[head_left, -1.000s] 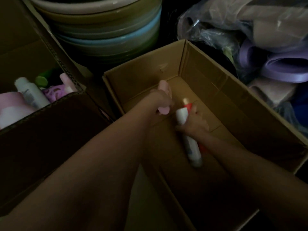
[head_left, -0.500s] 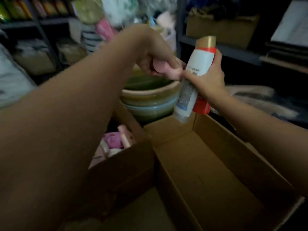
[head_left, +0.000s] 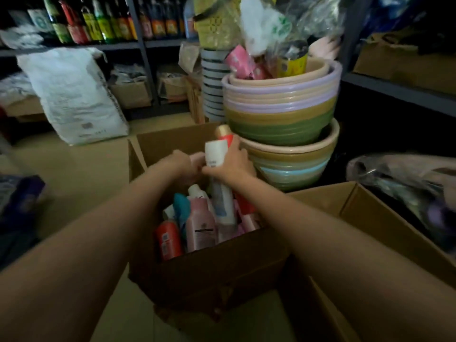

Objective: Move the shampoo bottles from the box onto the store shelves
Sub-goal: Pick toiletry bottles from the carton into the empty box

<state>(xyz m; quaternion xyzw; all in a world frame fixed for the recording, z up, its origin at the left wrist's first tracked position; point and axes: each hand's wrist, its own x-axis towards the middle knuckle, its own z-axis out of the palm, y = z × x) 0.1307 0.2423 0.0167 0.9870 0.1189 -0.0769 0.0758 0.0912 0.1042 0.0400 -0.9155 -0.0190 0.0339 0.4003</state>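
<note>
Two bottles up: right hand [head_left: 234, 164] wrapped around white shampoo bottle [head_left: 218, 166] plus red one [head_left: 228, 139], left hand [head_left: 183, 162] clutching pink bottle [head_left: 197, 157]. Probably light, stiff, slick plastic; best gripped mid-body.

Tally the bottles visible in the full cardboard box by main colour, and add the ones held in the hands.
In the box, as far as visible:
Pink bottle: 1
Red-orange bottle: 1
Teal bottle: 1
White-capped bottle: 1
Held in the right hand:
White bottle: 1
Red bottle with gold cap: 1
Held in the left hand:
Pink item, mostly hidden: 1
Total: 7; others deeper in the box are too hidden to count.
</note>
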